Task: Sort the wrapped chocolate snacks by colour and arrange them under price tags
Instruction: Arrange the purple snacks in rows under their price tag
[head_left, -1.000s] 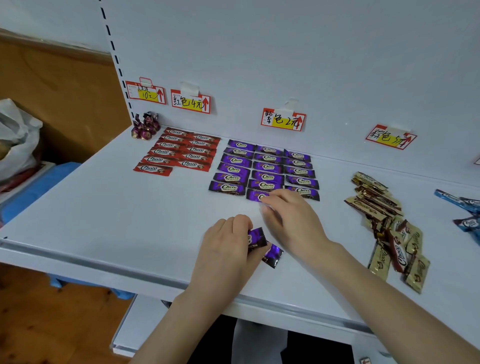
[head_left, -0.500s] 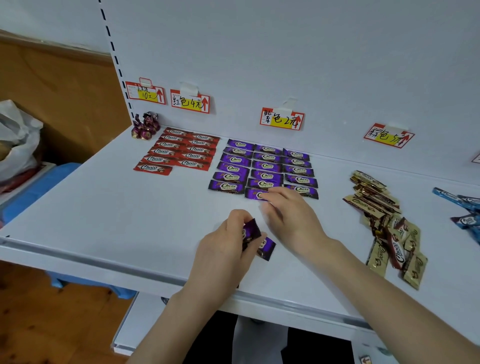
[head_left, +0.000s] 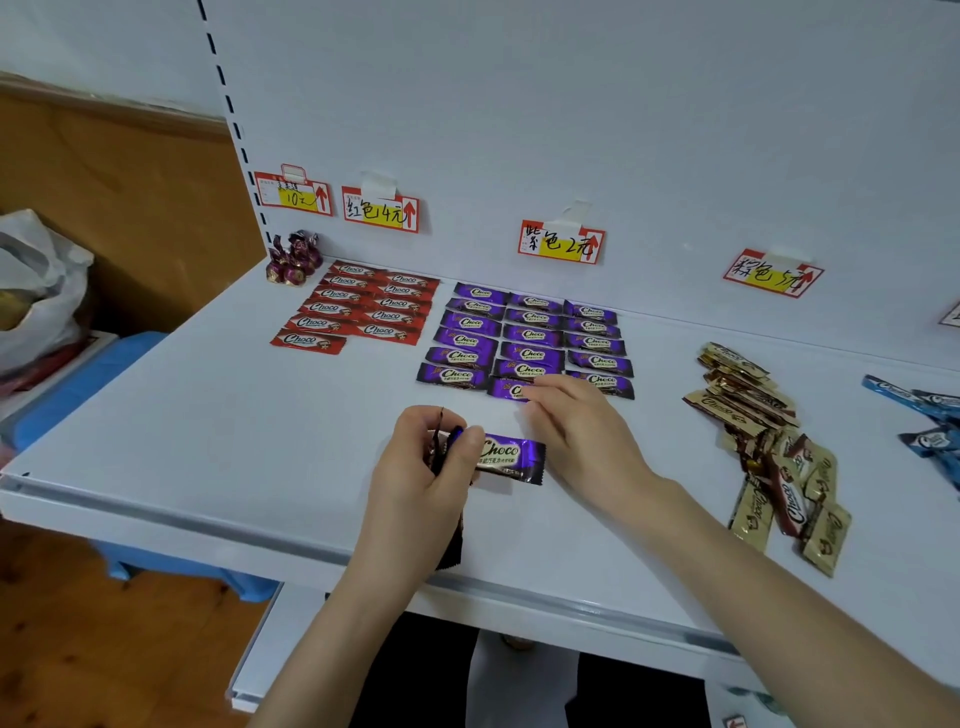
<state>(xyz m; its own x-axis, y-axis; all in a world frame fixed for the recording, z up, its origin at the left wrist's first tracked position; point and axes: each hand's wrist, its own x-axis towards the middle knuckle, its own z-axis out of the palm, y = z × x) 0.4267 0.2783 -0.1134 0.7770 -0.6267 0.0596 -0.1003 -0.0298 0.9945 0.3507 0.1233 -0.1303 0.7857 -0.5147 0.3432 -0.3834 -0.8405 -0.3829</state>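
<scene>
On my feed, the left hand (head_left: 421, 483) pinched a purple "Choco" snack (head_left: 511, 460) by one end, low over the shelf (head_left: 208, 441). The right hand (head_left: 576, 431) lay flat with relaxed fingers, touching the front row of the purple grid (head_left: 530, 338) under the tag (head_left: 561, 242) reading "紫色2元".

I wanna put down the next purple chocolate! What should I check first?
1. Purple snack gripped in the left hand, label up: ok.
2. Right hand free to take it: not ok, its fingers touch a front-row bar.
3. Purple rows lie under the purple price tag: ok.
4. Bare shelf in front of the rows: ok.
5. How many more wrappers the left hand holds: cannot tell.
6. Gold pile sorted: not ok, a loose heap.
</scene>
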